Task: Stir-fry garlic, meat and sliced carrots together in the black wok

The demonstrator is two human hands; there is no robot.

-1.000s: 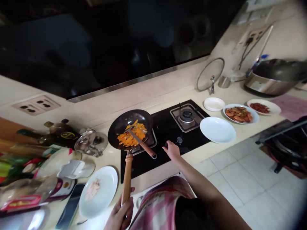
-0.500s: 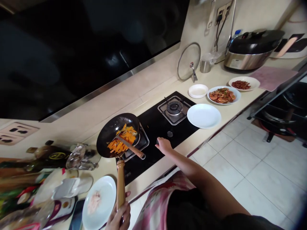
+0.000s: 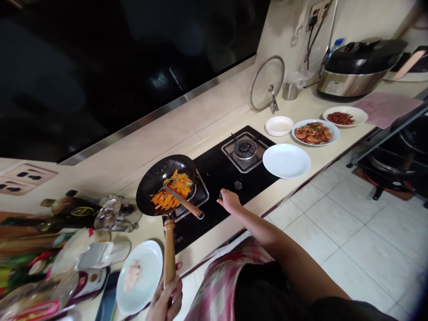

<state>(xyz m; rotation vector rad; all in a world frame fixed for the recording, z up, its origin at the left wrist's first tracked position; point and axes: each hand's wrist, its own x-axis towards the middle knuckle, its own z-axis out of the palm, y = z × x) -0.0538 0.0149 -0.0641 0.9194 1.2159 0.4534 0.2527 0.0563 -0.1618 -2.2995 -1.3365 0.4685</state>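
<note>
My left hand [image 3: 167, 299] is wrapped round the wooden handle [image 3: 170, 254] of a black wok [image 3: 147, 191] on the left burner. Orange carrot slices [image 3: 179, 189] lie in the wok, and a spatula [image 3: 183, 203] with a wooden handle rests across them, its end past the rim. My right hand [image 3: 230, 200] is closed on a dark stove knob [image 3: 220, 195], mostly covered by the fingers, at the front of the black gas hob [image 3: 214, 165]. The other knob [image 3: 237, 185] sits just beyond that hand.
A bare white plate [image 3: 286, 161], a small white dish [image 3: 279, 126] and two plates of food stand right of the hob. A glass lid [image 3: 267, 82] leans on the wall. Left are a plate with pale residue [image 3: 140, 276] and several bottles. The range hood [image 3: 160, 104] overhangs.
The view has shifted slightly. Both hands keep their grips on the wok handle and the knob, and the wok and spatula stay as they were.
</note>
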